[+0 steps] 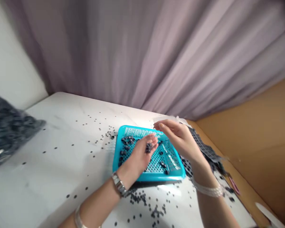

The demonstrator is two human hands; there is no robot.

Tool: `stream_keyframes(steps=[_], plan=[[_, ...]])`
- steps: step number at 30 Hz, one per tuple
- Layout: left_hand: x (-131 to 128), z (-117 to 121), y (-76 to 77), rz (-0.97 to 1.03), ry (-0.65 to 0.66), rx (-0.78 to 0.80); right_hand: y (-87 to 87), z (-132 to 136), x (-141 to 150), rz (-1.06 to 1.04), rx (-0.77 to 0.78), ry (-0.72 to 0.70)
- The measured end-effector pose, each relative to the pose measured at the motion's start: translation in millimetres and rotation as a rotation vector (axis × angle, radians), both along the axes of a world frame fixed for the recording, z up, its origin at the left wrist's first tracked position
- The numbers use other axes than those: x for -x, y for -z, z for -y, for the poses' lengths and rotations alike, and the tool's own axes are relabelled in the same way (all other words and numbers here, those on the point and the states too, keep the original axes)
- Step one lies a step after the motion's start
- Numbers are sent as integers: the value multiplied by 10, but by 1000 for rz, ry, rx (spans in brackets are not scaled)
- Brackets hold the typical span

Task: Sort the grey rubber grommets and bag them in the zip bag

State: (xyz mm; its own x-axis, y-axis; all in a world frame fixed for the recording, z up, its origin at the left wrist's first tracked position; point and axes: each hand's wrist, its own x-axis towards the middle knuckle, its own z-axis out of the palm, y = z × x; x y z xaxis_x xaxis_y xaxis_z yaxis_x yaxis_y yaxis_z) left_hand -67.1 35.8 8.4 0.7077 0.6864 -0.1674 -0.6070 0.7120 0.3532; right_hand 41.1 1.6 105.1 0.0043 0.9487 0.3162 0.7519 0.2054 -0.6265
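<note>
A turquoise mesh basket [149, 178] stands on the white table, with small black parts [127, 141] scattered over its bottom, mostly at the left. Over the basket, my left hand [142, 152] is turned palm up and cups a few small black parts [148, 147] in its curled fingers. My right hand [178, 134] hovers above the basket's right back rim. Its fingers are bent and close to the thumb; anything between the fingertips is too small or hidden to make out.
Many tiny black pieces [137, 198] lie loose on the white table [61, 171]. A clear bag of dark parts [9, 126] is at the left. Dark perforated sheets [204, 147] and a pink-handled tool [234, 185] lie along the right. A curtain [123, 53] hangs behind.
</note>
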Motion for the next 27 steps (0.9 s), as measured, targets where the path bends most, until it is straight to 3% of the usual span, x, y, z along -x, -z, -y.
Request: stream_keyframes(steps=[3, 6, 10, 21, 27], plan=[[-25, -11, -58, -38, -18, 122, 317, 124, -119, -131, 15, 86], [-20, 6, -103, -63, 18, 197, 498, 196, -122, -213, 24, 110], [-39, 13, -79, -66, 80, 258, 638, 240, -125, -73, 1, 85], [-117, 36, -119, -202, 82, 373, 767, 284, -222, 93, 21, -109], [-137, 46, -113, -210, 95, 377, 823, 276, -303, 73, 53, -102]])
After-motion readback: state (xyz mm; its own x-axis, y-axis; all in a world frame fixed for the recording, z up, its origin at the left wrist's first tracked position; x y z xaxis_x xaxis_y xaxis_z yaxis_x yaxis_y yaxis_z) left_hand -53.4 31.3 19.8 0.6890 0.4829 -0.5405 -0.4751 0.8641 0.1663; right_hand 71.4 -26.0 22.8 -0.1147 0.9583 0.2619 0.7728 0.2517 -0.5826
